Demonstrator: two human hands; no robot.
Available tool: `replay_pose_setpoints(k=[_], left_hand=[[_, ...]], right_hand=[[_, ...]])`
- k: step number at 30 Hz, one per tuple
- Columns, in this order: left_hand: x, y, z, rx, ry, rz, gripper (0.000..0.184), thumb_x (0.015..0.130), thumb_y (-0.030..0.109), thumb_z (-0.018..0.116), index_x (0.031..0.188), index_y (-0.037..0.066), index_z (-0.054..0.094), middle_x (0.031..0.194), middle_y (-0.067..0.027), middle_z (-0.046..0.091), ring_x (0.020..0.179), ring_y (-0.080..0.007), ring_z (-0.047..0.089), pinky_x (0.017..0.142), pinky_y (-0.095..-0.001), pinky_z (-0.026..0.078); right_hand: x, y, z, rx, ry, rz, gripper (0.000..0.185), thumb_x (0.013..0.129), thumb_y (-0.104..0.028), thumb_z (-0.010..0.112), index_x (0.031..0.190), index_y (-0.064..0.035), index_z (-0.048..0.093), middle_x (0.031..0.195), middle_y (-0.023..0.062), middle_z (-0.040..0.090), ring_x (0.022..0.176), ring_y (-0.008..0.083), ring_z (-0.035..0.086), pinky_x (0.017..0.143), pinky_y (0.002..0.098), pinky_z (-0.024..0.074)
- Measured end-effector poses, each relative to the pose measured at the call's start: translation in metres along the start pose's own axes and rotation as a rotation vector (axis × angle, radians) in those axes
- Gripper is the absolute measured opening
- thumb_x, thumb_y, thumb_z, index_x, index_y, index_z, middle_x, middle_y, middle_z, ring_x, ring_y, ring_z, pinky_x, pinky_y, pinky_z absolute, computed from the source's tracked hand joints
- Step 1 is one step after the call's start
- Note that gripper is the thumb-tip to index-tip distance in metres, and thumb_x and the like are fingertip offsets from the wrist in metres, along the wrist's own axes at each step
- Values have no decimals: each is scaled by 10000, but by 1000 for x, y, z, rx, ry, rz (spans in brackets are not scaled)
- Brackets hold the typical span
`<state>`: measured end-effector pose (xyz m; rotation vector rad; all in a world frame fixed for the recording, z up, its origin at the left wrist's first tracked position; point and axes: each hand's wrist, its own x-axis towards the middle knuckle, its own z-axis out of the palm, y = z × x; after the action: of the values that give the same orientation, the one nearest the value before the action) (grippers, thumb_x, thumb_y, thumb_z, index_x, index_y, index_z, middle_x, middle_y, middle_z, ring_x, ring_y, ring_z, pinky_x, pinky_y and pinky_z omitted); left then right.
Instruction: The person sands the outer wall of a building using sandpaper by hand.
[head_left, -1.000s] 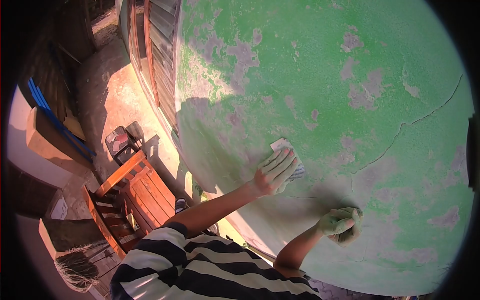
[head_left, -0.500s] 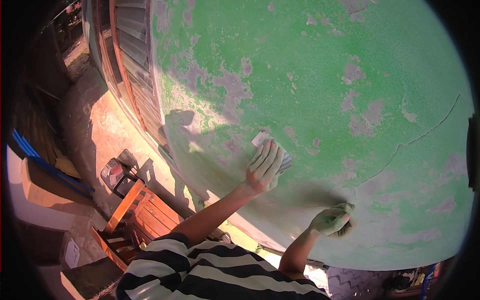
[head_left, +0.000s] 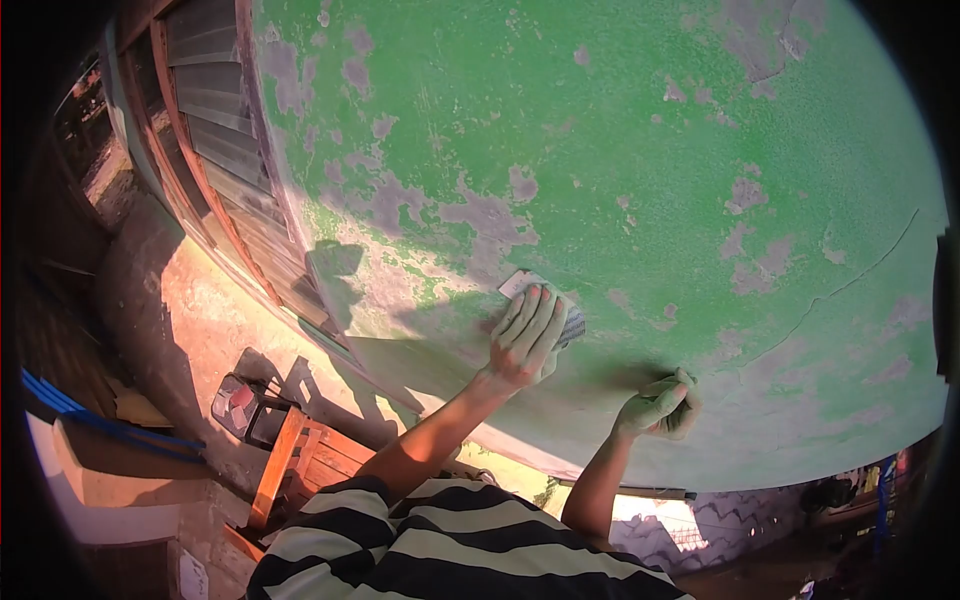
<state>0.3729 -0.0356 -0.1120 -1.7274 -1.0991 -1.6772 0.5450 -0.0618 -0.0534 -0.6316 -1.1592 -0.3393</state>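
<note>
My left hand [head_left: 524, 340] is pressed flat over a piece of sandpaper [head_left: 573, 325] against the green wall [head_left: 620, 150]. A pale corner of the sheet sticks out past my fingertips and a dark printed part shows beside my palm. Whitish dust coats the fingers. Lower and to the right, my right hand [head_left: 657, 405] is closed close to the wall, thumb against curled fingers; whether anything is in it is hidden. The wall's paint is worn in grey patches, and a long crack [head_left: 815, 305] runs at the right.
A louvred window [head_left: 215, 110] with a reddish wooden frame is at the left. Below it stand a wooden chair [head_left: 325, 460] and a dark chair or stool [head_left: 255, 408] on sunlit concrete. Blue pipes [head_left: 105, 418] lie at the far left. Patterned paving [head_left: 745, 515] shows at lower right.
The view has shifted, so the window shows more and the wooden chair less. My left hand stays on the sandpaper at the wall; my right hand remains curled, slightly higher in view.
</note>
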Motion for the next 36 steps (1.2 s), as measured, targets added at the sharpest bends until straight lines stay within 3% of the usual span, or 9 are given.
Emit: replay_pose_setpoints(k=[4, 7, 12, 16, 19, 23, 26, 31, 36], left_hand=[[44, -42, -19, 25, 265, -329, 406, 901, 88, 518, 1221, -135, 630, 1277, -326, 615, 1272, -492, 553, 1073, -545, 446], [-36, -27, -4, -15, 77, -191, 404, 911, 88, 519, 1223, -147, 621, 1282, -341, 605, 1278, -509, 539, 1083, -559, 432], [26, -41, -29, -81, -20, -72, 425, 895, 55, 518, 1261, -146, 596, 1323, -333, 583, 1305, -507, 515, 1101, -569, 409], [135, -90, -63, 33, 216, -181, 528, 883, 23, 540, 1380, -148, 487, 1450, -347, 467, 1387, -515, 412, 1129, -563, 370], [119, -109, -60, -33, 329, -306, 515, 891, 15, 537, 1375, -155, 489, 1453, -357, 457, 1395, -523, 394, 1136, -564, 360], [21, -55, -33, 24, -14, -164, 468, 843, -2, 549, 1290, -137, 574, 1375, -336, 544, 1330, -503, 493, 1099, -551, 422], [44, -70, -40, -5, -31, 34, 456, 827, -7, 552, 1265, -131, 591, 1339, -324, 576, 1298, -492, 531, 1079, -549, 447], [136, -109, -64, 46, 296, -227, 452, 852, 6, 537, 1279, -133, 578, 1347, -340, 562, 1316, -512, 502, 1098, -564, 417], [38, -53, -33, 33, 60, -164, 410, 847, 9, 537, 1225, -123, 624, 1276, -320, 607, 1278, -493, 542, 1089, -553, 428]], right_hand=[[-14, -10, 5, 56, 107, 58, 203, 1020, -151, 520, 883, -20, 595, 446, 0, 391, 470, 94, 372, 743, 345, 440], [-26, -24, 27, 101, 139, 18, 191, 1012, -140, 520, 892, -16, 601, 437, -4, 390, 467, 92, 352, 689, 322, 393], [-28, -46, 53, 130, 61, -20, 184, 1006, -133, 509, 909, -11, 608, 423, -12, 386, 465, 93, 346, 664, 313, 359], [-22, -42, 66, 148, 106, -61, 177, 1010, -143, 521, 931, -9, 606, 423, -10, 391, 467, 93, 353, 650, 312, 366], [-24, -27, 73, 51, 130, -106, 175, 1015, -143, 524, 934, -8, 601, 425, -9, 397, 463, 95, 361, 634, 315, 390], [-26, -26, 81, 134, 132, -62, 177, 1021, -132, 514, 912, -13, 587, 430, -5, 407, 444, 106, 375, 582, 301, 416], [-25, -28, 85, 165, 127, -77, 172, 1020, -121, 512, 922, -6, 591, 431, 4, 413, 431, 113, 383, 538, 289, 401], [-29, -23, 79, 108, 87, -100, 169, 1019, -111, 509, 951, 8, 609, 443, 16, 427, 455, 122, 402, 531, 290, 414], [-30, -22, 71, 81, 26, -100, 173, 1021, -104, 503, 962, 17, 612, 461, 20, 431, 486, 128, 406, 530, 290, 419]])
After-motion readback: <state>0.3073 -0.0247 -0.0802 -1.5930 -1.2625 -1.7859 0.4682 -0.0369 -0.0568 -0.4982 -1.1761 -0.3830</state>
